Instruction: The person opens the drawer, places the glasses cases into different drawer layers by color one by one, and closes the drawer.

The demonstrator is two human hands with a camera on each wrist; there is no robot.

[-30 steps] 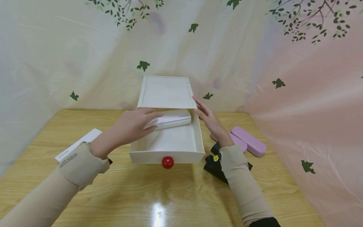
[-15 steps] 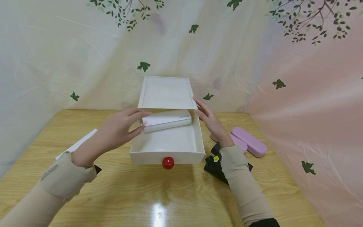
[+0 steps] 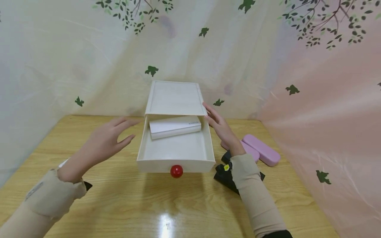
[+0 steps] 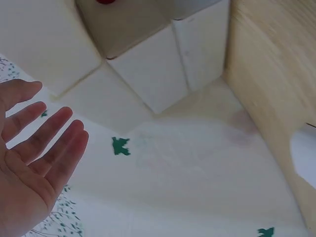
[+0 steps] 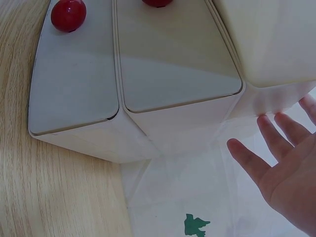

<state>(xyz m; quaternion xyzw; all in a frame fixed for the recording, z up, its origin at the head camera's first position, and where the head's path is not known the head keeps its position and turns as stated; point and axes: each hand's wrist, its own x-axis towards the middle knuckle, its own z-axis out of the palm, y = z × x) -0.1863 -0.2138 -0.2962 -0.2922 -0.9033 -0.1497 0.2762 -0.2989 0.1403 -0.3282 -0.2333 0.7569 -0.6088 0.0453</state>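
A white drawer cabinet [image 3: 175,98] stands on the wooden table, its top drawer [image 3: 154,166] pulled out toward me by a red knob [image 3: 177,171]. Inside that drawer, toward the back, a slim white box [image 3: 175,128] with small print lies slightly askew. My left hand [image 3: 102,142] hovers left of the drawer, fingers spread and holding nothing; its bare palm shows in the left wrist view. With extended fingers my right hand [image 3: 221,130] touches the cabinet's upper right side. The right wrist view shows two lower drawers, each with a red knob [image 5: 68,15], pushed in.
Two lilac oblong cases [image 3: 263,150] lie on the table right of the cabinet. A black folded item [image 3: 226,177] with a yellow mark is partly under my right sleeve. Behind my left wrist a white flat object [image 3: 63,163] peeks out. A leaf-patterned curtain [image 3: 178,39] hangs behind.
My left hand has let go of the white box and drawn back left, out of the drawer. The box stays in the drawer. My right hand keeps its place at the cabinet's side.
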